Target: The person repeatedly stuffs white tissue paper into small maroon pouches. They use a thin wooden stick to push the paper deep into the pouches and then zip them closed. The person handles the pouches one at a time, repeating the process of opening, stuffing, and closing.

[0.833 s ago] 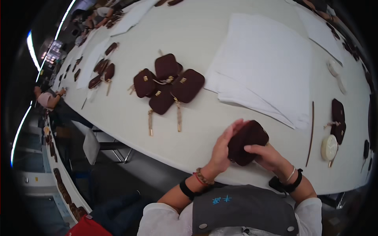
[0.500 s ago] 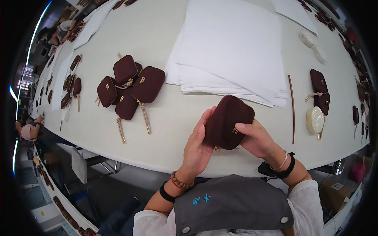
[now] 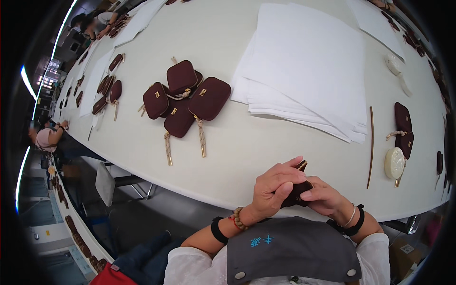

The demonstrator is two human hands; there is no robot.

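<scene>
A small dark maroon zip pouch (image 3: 295,194) is held between my two hands close to the table's near edge. My left hand (image 3: 273,187) is closed on its left side, with the fingers across its top. My right hand (image 3: 325,195) grips the right side, the thumb lying against its front. Gold zipper edging shows in two places at the top, so the pouch seems to be unzipped, though my fingers cover much of it.
Left of the paper stack (image 3: 304,71) lies a cluster of several maroon pouches (image 3: 209,99) with cord pulls. To the right are a thin brown strip (image 3: 370,147), two more pouches (image 3: 403,117) and a cream roll (image 3: 394,164). Other people (image 3: 47,137) sit at the left.
The pouch has come down toward me and turned from flat face-up to edge-on. My left hand now reaches over its top. The whole view has shifted, with table things appearing further right.
</scene>
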